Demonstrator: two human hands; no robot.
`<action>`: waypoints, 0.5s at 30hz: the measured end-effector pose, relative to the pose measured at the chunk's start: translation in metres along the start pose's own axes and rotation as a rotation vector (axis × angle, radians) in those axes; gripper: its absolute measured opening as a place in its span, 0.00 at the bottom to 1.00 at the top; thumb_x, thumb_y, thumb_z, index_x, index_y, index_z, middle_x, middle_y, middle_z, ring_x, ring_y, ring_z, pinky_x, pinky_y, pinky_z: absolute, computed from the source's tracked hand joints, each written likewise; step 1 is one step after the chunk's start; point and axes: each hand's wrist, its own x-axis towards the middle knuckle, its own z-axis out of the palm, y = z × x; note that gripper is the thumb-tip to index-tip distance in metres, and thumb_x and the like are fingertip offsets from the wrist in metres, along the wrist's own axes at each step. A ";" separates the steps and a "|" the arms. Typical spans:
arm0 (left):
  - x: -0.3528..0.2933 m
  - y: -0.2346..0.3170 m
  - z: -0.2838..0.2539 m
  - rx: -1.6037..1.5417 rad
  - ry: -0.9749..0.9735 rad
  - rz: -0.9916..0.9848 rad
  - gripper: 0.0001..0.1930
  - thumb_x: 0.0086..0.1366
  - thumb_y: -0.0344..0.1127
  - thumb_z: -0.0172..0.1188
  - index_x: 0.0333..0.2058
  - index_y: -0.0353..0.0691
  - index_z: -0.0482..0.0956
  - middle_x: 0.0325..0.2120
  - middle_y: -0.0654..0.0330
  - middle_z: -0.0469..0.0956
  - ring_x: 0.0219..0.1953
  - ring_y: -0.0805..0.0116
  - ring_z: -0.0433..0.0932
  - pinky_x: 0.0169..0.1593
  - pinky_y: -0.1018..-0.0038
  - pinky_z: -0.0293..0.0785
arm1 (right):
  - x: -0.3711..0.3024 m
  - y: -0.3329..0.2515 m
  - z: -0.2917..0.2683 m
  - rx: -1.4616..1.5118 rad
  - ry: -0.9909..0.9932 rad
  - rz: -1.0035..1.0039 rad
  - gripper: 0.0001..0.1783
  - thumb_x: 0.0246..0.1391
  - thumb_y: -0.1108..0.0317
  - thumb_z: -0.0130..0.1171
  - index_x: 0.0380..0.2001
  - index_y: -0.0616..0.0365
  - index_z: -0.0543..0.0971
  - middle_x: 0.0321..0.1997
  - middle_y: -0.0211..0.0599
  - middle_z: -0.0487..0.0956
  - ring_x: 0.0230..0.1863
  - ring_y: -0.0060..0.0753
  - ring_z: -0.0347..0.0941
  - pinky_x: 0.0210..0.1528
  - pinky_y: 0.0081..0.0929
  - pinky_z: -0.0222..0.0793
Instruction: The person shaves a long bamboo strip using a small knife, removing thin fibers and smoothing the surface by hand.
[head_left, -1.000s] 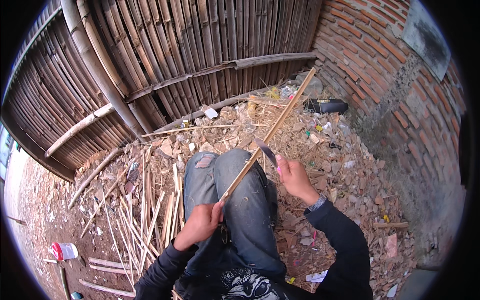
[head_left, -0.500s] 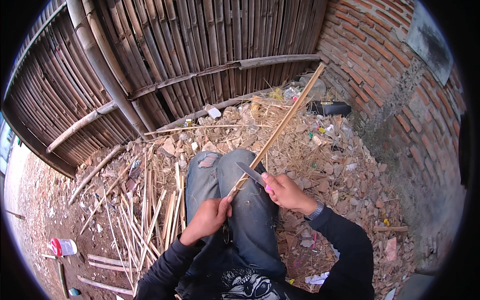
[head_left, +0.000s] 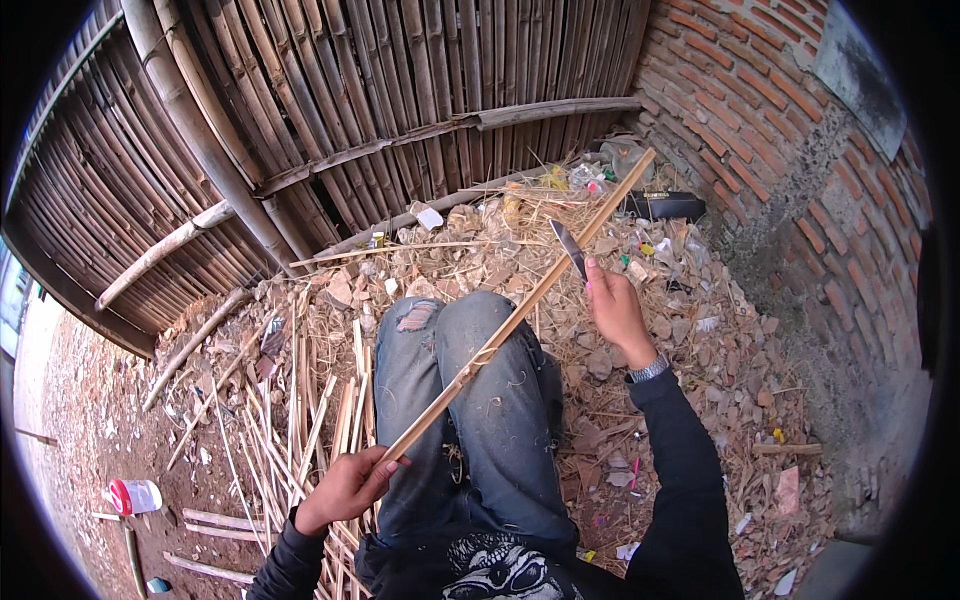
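Observation:
A long, pale bamboo strip [head_left: 440, 400] runs diagonally over my jeans-clad knees, its far end rising toward the brick wall. My left hand [head_left: 355, 483] is closed around its near end, beside my left thigh. In my right hand [head_left: 615, 312] is a knife [head_left: 567, 244], gripped by a handle that the fingers mostly hide. Its blade points up and to the left, close to the far half of the strip; whether it touches cannot be told. A thin curled shaving [head_left: 487, 352] clings to the strip above my knee.
Several split bamboo strips [head_left: 300, 430] lie in a pile to my left. Rubble and straw [head_left: 640, 400] cover the ground. A bamboo fence [head_left: 420, 90] stands ahead, a brick wall [head_left: 740, 110] at right. A clear tub with a red lid [head_left: 137, 496] lies far left.
My left hand has drawn back toward me, down and left, holding the strip's near end. My right hand with the knife has moved up and right, farther along the strip.

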 end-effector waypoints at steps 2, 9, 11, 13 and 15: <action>0.005 0.001 0.010 0.168 0.138 0.068 0.14 0.79 0.40 0.52 0.48 0.37 0.82 0.17 0.57 0.73 0.21 0.69 0.74 0.29 0.68 0.70 | -0.011 -0.009 0.011 -0.042 -0.033 -0.028 0.34 0.76 0.44 0.46 0.23 0.63 0.76 0.14 0.37 0.70 0.18 0.33 0.68 0.26 0.38 0.64; 0.030 0.017 0.035 0.119 0.226 0.133 0.15 0.79 0.40 0.51 0.41 0.35 0.81 0.19 0.49 0.75 0.22 0.52 0.76 0.32 0.61 0.72 | -0.060 -0.034 0.033 -0.014 -0.225 -0.063 0.34 0.76 0.47 0.46 0.21 0.64 0.71 0.14 0.33 0.63 0.19 0.28 0.60 0.26 0.37 0.61; 0.045 0.027 0.038 0.126 0.212 0.149 0.16 0.80 0.40 0.50 0.41 0.36 0.81 0.18 0.55 0.72 0.22 0.60 0.73 0.32 0.64 0.70 | -0.053 -0.021 0.032 0.020 -0.190 -0.020 0.33 0.77 0.48 0.45 0.21 0.63 0.72 0.14 0.31 0.64 0.19 0.29 0.61 0.27 0.36 0.62; 0.057 0.028 0.042 0.133 0.210 0.176 0.17 0.80 0.41 0.49 0.40 0.36 0.81 0.17 0.61 0.69 0.21 0.68 0.70 0.31 0.67 0.68 | -0.081 -0.021 0.046 0.041 -0.215 -0.170 0.34 0.76 0.46 0.45 0.21 0.63 0.72 0.14 0.30 0.64 0.19 0.28 0.61 0.26 0.34 0.61; 0.058 0.019 0.043 0.128 0.281 0.271 0.17 0.80 0.41 0.49 0.39 0.35 0.81 0.16 0.62 0.68 0.20 0.70 0.69 0.29 0.68 0.67 | -0.068 -0.026 0.029 -0.054 -0.355 -0.096 0.36 0.76 0.42 0.45 0.19 0.61 0.70 0.15 0.29 0.67 0.18 0.24 0.62 0.25 0.32 0.61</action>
